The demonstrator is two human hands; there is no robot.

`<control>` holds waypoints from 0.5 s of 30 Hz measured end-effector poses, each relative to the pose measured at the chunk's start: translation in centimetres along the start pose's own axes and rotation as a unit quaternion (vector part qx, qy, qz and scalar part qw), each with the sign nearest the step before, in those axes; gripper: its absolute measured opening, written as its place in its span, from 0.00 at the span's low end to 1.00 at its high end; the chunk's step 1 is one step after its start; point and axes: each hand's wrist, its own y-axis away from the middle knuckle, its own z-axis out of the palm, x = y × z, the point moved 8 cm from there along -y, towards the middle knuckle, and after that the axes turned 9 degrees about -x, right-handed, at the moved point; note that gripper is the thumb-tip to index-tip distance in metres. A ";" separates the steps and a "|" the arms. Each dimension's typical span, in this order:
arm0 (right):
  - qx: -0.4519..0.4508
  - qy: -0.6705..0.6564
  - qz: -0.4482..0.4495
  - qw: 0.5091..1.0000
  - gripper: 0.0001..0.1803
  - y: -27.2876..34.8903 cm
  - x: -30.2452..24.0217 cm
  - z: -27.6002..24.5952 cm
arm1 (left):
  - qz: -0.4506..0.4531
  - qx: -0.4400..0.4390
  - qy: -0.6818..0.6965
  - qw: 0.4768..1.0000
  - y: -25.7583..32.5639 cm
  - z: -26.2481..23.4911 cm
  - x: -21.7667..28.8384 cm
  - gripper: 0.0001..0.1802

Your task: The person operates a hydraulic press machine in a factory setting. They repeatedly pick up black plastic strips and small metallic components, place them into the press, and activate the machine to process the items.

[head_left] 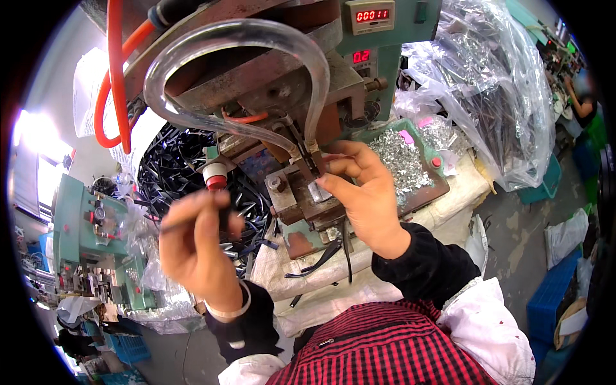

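Note:
My right hand (367, 192) is at the machine's metal die block (289, 200), thumb and forefinger close together beside a small shiny metal block (317, 191). What is between those fingertips I cannot make out. My left hand (200, 247) is smeared by motion, just below a red-and-white push button (215, 176). A dark narrow strip (177, 224) shows between its closed fingers. Over the die, a clear curved hose (240, 29) runs down to the nozzles. Two dark strips (321, 260) hang from the front edge of the die base.
Many dark strips (167, 157) lie piled left of the machine. On the right a green tray (431, 151) holds small shiny metal pieces, with a big clear plastic bag (481, 77) behind. Another green machine (80, 221) stands at left; a blue crate (555, 282) sits right.

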 end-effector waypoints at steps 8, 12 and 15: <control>-0.097 0.347 -0.132 0.924 0.23 1.7 -4.6 -2.3 | 0.175 -0.196 -0.175 0.949 3.6 5.1 0.8 0.13; 0.114 0.770 -0.026 0.628 0.14 2.0 -1.8 -12.0 | 0.281 -0.264 -0.265 0.884 5.4 9.7 1.2 0.12; 0.087 0.718 -0.122 0.680 0.10 2.0 -1.2 -12.8 | 0.302 -0.229 -0.268 0.886 5.0 9.9 -0.9 0.12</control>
